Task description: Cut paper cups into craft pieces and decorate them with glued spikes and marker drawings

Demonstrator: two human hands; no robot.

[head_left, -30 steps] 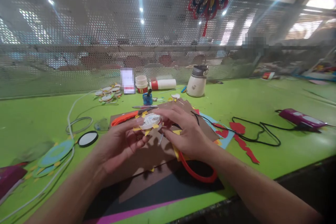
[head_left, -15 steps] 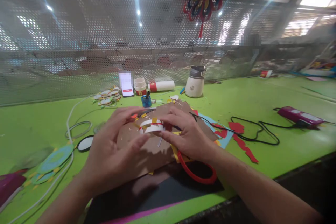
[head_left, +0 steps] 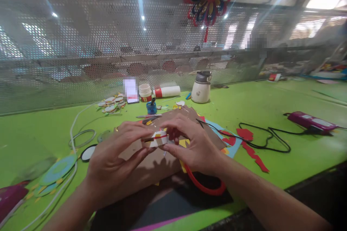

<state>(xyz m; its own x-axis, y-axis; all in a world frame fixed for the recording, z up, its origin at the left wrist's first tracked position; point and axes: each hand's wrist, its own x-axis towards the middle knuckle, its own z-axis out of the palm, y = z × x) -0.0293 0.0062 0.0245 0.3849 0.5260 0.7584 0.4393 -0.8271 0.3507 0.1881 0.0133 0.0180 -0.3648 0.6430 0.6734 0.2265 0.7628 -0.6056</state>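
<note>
Both hands pinch a small round white paper craft piece (head_left: pixel 156 139) with a red band and yellow tabs, held edge-on just above a brown cardboard sheet (head_left: pixel 151 158). My left hand (head_left: pixel 114 158) grips its left side with thumb and fingers closed. On the right side my right hand (head_left: pixel 192 146) has its fingertips closed on the piece. A red ring (head_left: pixel 206 187) lies under my right wrist, on dark paper (head_left: pixel 162 205).
The green table (head_left: pixel 271 104) carries a white jug (head_left: pixel 201 87), a glue tube (head_left: pixel 166 91), a blue pot (head_left: pixel 151 107), paper discs (head_left: pixel 111 104), a black cord (head_left: pixel 268 140), a purple tool (head_left: pixel 310 121), red scraps (head_left: pixel 251 148), a white cable (head_left: pixel 73 122) and teal rings (head_left: pixel 55 169). Perforated mesh stands behind.
The craft piece has been turned from face-up to edge-on. My left hand rolled over from palm-up to back-up. Both hands stay at the same spot.
</note>
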